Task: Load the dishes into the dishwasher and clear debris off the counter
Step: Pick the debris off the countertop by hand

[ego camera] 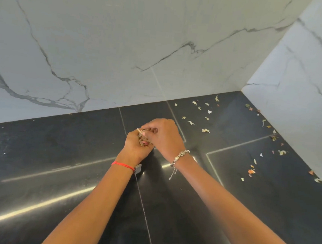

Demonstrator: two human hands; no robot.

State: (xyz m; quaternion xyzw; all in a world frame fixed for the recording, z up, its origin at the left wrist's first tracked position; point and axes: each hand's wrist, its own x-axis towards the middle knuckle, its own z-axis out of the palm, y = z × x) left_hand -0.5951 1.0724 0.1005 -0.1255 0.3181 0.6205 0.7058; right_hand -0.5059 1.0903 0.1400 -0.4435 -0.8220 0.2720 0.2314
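Note:
My left hand [135, 145] is cupped palm-up over the black counter [57, 161] and holds a small heap of collected debris [144, 140], dry leaf and peel scraps. My right hand [165, 135] is curled just above it, fingertips at the heap, pinching a scrap there. More loose debris [205, 130] lies scattered on the counter toward the far right corner, and further scraps [251, 171] run along the right wall. No dishes or dishwasher are in view.
White marble-patterned walls [123, 51] close the counter at the back and on the right [303, 94], meeting in a corner. Grout lines cross the glossy black tiles. A few tiny specks [4, 153] lie at far left.

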